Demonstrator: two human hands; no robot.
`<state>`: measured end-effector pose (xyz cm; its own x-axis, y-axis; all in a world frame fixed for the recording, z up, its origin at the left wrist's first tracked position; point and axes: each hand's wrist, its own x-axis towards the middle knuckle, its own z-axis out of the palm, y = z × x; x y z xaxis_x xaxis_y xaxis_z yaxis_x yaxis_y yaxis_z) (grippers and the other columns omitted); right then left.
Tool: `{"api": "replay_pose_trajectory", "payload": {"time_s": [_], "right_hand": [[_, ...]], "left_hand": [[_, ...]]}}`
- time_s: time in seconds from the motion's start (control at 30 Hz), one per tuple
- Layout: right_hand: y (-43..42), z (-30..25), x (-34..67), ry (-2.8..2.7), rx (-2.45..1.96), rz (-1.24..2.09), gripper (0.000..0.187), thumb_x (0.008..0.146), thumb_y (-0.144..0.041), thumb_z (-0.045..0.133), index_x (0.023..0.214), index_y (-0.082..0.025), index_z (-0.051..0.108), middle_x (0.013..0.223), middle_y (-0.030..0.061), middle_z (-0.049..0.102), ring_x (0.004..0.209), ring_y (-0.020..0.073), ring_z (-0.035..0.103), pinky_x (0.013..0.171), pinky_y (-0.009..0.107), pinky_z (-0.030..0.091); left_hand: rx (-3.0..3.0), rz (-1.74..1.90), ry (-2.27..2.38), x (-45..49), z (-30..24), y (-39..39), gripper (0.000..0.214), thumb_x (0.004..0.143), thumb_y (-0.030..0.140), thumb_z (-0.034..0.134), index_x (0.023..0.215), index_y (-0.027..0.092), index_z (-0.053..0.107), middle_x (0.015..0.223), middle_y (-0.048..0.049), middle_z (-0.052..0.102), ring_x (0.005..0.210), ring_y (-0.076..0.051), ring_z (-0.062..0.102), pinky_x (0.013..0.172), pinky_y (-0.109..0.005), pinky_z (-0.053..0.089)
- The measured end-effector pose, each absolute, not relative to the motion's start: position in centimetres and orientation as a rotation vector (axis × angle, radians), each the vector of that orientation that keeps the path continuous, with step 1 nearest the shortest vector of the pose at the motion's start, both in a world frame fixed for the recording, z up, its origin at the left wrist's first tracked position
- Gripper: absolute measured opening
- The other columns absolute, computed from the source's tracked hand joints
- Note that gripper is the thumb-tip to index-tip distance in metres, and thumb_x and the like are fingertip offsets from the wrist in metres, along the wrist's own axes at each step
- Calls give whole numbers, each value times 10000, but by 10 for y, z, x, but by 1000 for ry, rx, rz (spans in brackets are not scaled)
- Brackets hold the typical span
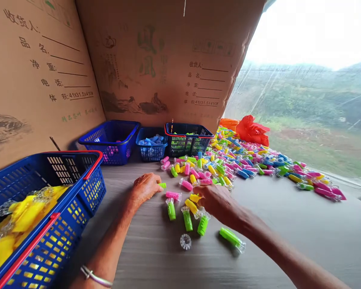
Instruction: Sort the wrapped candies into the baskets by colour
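My left hand [144,188] rests on the grey table with fingers curled round a small green plastic piece [162,185]. My right hand [214,199] reaches in from the right, fingers bent over a yellow piece [194,198] among the loose toys. Green pieces [187,219] and pink pieces [173,195] with clear toothed caps lie just in front of both hands. A loose clear cap [185,241] sits nearer me. A long heap of coloured pieces [246,162] stretches off to the right.
A large blue basket [87,188] with yellow pieces stands at the left. Three smaller baskets [152,146] line the cardboard wall [156,60] behind. An orange-red bag [252,129] lies at the back right, by a window.
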<state>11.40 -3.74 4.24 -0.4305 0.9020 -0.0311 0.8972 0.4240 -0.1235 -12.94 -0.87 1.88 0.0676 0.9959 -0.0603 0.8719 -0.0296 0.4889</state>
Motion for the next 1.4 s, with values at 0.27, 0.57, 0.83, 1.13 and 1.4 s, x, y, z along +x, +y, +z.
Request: {"api": "replay_pose_trajectory", "payload": {"time_s": [0.27, 0.57, 0.83, 1.13, 1.4], "right_hand": [[-36, 21, 124, -2377, -1617, 370, 271, 793, -161, 514, 971, -212, 712, 867, 45, 720, 737, 175, 623, 601, 261, 338], [-32, 27, 120, -2069, -1484, 916, 387, 866, -319, 434, 1159, -226, 669, 912, 46, 716, 656, 164, 632, 561, 253, 427], [-36, 26, 112, -2399, -1604, 423, 317, 813, -194, 502, 1024, -257, 729, 889, 66, 730, 769, 209, 657, 647, 268, 424], [-19, 53, 66, -1852, -1040, 1207, 308, 840, -413, 563, 969, -184, 724, 713, 30, 683, 604, 153, 602, 530, 247, 457], [121, 128, 71, -1420, -989, 905, 286, 611, -256, 728, 865, -142, 663, 690, 6, 646, 649, 150, 636, 636, 293, 550]], "left_hand": [[1389, 883, 1281, -128, 14, -5, 365, 687, 507, 647, 709, 148, 590, 684, -42, 633, 446, -106, 519, 428, -222, 371], [1196, 1002, 1076, -127, 15, -10, 458, 687, 504, 689, 904, 102, 663, 676, -51, 652, 416, -87, 522, 380, -186, 356], [1087, 1129, 1006, -129, 17, -10, 478, 675, 535, 711, 867, 104, 638, 622, -28, 616, 379, -72, 469, 351, -182, 298], [1138, 1006, 801, -100, 25, -21, 558, 738, 473, 726, 1180, 166, 579, 689, -63, 665, 399, -112, 518, 375, -193, 340], [1316, 1067, 1500, -129, 9, -1, 179, 685, 331, 646, 685, 159, 597, 568, 27, 565, 338, -55, 407, 346, -166, 257]]}}
